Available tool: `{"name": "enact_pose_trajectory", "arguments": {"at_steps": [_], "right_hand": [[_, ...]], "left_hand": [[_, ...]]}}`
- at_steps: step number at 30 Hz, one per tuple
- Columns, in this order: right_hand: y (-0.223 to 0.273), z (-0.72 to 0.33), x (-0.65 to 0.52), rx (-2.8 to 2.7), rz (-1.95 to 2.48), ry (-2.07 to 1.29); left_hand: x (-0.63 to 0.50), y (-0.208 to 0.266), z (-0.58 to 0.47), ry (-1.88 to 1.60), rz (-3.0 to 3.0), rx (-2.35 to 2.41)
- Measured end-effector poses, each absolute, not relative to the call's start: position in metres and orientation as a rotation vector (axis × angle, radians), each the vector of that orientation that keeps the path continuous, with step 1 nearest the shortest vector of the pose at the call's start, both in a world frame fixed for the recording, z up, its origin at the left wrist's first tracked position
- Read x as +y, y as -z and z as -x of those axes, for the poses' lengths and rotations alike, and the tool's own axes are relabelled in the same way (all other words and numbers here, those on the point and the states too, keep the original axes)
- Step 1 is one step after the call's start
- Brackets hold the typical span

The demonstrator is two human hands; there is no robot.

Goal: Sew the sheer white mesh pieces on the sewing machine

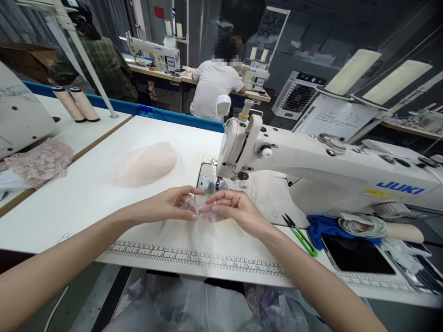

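Note:
Both hands pinch a piece of thin, see-through fabric (207, 213) just in front of the sewing machine's needle area. My left hand (180, 204) grips its left side between thumb and fingers. On the other side my right hand (233, 206) has its fingers closed on the same fabric. The white JUKI sewing machine (294, 154) stands right behind the hands, its metal needle plate (206, 184) partly hidden by them. A pale pink sheer fabric piece (152, 161) lies on the white table (86, 184) beyond my left hand.
Green-handled thread snips (300, 236) and a dark-screened phone or tablet (356, 254) lie at the right, near blue cloth (323, 231). A printed ruler (194, 258) runs along the front edge. Pink lace (41, 161) sits at the left. Two people work beyond the table.

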State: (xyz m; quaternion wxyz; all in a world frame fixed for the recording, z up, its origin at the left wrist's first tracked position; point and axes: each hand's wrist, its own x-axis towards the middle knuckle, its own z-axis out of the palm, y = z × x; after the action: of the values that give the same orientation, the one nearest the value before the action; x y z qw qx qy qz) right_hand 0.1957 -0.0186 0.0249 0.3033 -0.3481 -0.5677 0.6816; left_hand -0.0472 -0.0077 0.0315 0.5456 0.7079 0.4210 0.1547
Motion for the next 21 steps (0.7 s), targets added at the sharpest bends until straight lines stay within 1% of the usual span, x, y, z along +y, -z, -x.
{"name": "enact_pose_trajectory", "arguments": {"at_steps": [2,4,6,9,12,16,21], "right_hand": [[-0.027,-0.189,-0.021,-1.497,0.921,-1.792],[-0.027,-0.18,-0.022,-1.5,0.914,-1.767],[-0.026,-0.167,-0.021,-1.532,0.9,-1.73],[-0.026,-0.137,-0.007,-1.588,0.903,-1.607],[-0.027,-0.099,0.023,-1.562,0.86,-1.446],[-0.019,-0.058,0.077,-1.434,0.857,-1.387],[0.009,-0.043,0.117,-1.424,1.017,-1.513]], "left_hand": [[-0.01,-0.03,0.061,-0.324,-1.534,0.947],[-0.015,-0.029,0.08,-0.399,-1.421,0.955],[-0.018,-0.03,0.104,-0.54,-1.311,1.019],[-0.006,-0.039,0.137,-0.846,-1.231,1.194],[0.035,-0.053,0.159,-1.065,-1.408,1.432],[0.106,-0.055,0.168,-1.073,-1.516,1.556],[0.147,-0.018,0.169,-0.946,-1.606,1.795]]}}
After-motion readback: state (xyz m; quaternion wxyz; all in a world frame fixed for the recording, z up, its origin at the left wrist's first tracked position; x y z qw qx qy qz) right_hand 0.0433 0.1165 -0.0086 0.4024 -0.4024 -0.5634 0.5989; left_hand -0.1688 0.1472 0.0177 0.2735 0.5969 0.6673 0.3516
